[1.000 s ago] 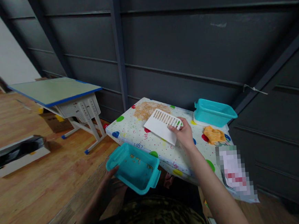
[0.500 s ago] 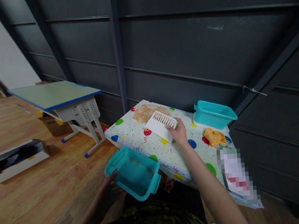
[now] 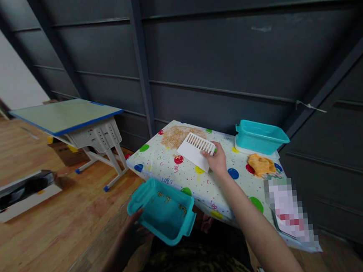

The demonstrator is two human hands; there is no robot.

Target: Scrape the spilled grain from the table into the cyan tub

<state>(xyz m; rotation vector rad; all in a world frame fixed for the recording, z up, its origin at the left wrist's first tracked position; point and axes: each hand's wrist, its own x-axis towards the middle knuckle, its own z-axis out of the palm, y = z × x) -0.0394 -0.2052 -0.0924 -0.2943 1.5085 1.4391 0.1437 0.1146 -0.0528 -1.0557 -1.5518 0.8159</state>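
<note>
Our right hand [image 3: 216,160] has its fingers closed on the near right corner of the white scraper [image 3: 194,153], which lies tilted over the middle of the table [image 3: 158,161]. Its slotted edge faces the grain pile [image 3: 175,135] at the table's far side. We judge the scraper to be light, thin, stiff plastic, best held on the plain part away from the slots. The grain is loose and will likely roll and scatter.

Our left hand [image 3: 134,220] grips the near left corner of the teal container [image 3: 162,211], which hangs just below the table's near edge with a few grains inside. It looks rigid and light, and its rim lip gives a sure hold.

On the table's right end sit a second teal tub [image 3: 260,136] and an orange cloth [image 3: 261,164]. A paper [image 3: 288,213] at the table's near right corner is blurred. We find no brand or legible writing, only squiggles on the tablecloth.
</note>
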